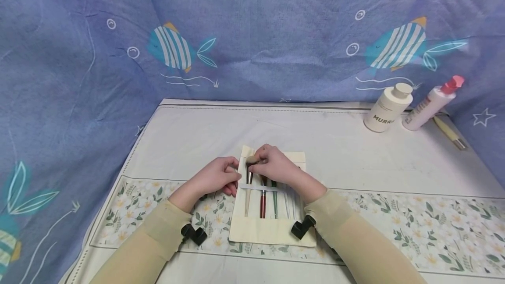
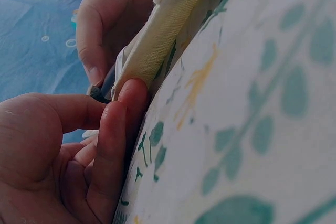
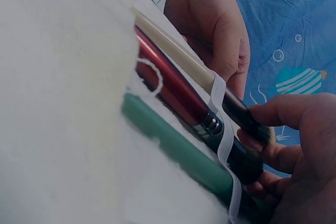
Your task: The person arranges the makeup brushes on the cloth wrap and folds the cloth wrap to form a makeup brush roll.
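Observation:
A cream fabric brush roll point(image 1: 272, 231) lies unfolded, its brushes held under a white elastic band point(image 3: 218, 100). My left hand point(image 1: 217, 176) pinches the roll's left edge between thumb and fingers. At the upper left of the roll, my right hand point(image 1: 276, 165) pinches the dark bristle end of a makeup brush with a cream handle point(image 3: 178, 51). That handle runs under the elastic into the pocket. Beside it sit a red-handled brush point(image 3: 173, 82) and a green-handled brush point(image 3: 178, 150). Slim pale tools point(image 1: 289, 203) stand farther right, partly hidden by my right wrist.
A white bottle point(image 1: 386, 108) and a pale pump bottle with a pink top point(image 1: 430, 106) stand at the back right. Beside them lies a brush with a pale yellow handle point(image 1: 449, 133). A floral cloth strip point(image 1: 394, 227) crosses the white table; a blue fish-patterned curtain point(image 1: 252, 34) hangs behind.

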Demonstrator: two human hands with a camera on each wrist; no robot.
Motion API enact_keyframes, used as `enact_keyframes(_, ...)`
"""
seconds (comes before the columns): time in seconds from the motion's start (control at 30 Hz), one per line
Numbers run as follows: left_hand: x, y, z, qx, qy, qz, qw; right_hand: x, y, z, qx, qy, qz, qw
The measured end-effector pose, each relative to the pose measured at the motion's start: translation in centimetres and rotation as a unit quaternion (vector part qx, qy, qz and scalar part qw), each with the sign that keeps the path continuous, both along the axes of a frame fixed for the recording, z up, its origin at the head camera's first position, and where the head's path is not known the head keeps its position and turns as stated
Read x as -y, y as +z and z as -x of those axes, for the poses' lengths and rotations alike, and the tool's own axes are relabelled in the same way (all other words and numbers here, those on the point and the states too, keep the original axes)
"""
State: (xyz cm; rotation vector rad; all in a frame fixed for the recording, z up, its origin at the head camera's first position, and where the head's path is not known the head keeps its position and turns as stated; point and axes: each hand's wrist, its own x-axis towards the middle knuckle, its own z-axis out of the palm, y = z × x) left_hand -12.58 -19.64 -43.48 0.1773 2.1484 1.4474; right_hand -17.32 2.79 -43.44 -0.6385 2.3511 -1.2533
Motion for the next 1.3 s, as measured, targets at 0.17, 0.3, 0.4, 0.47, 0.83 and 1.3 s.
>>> enact_keyframes(0.17, 0.0, 0.0, 0.0, 0.002, 0.002, -0.001, 1.0000, 0.2, 0.1, -0.3, -0.006, 0.001, -0.018, 0.9998)
enact_keyframes(0.3, 0.0, 0.0, 0.0, 0.003, 0.003, 0.000, 1.0000, 0.2, 0.1, -0.4, -0.011, 0.001, -0.031, 0.9995)
enact_keyframes(0.4, 0.0, -0.1, 0.0, 0.004, 0.005, 0.000, 1.0000, 0.2, 0.2, -0.5, -0.020, -0.001, -0.039, 0.9990)
enact_keyframes(0.47, 0.0, -0.1, 0.0, 0.003, 0.005, 0.000, 1.0000, 0.2, 0.2, -0.5, -0.029, -0.002, -0.045, 0.9986)
enact_keyframes(0.83, 0.1, -0.3, 0.0, -0.002, 0.009, -0.001, 1.0000, 0.6, 0.0, -0.9, -0.066, -0.004, -0.066, 0.9956)
enact_keyframes(1.3, -0.1, -0.2, 0.0, 0.000, 0.008, 0.001, 1.0000, 0.6, 0.2, -1.2, -0.066, -0.023, -0.075, 0.9947)
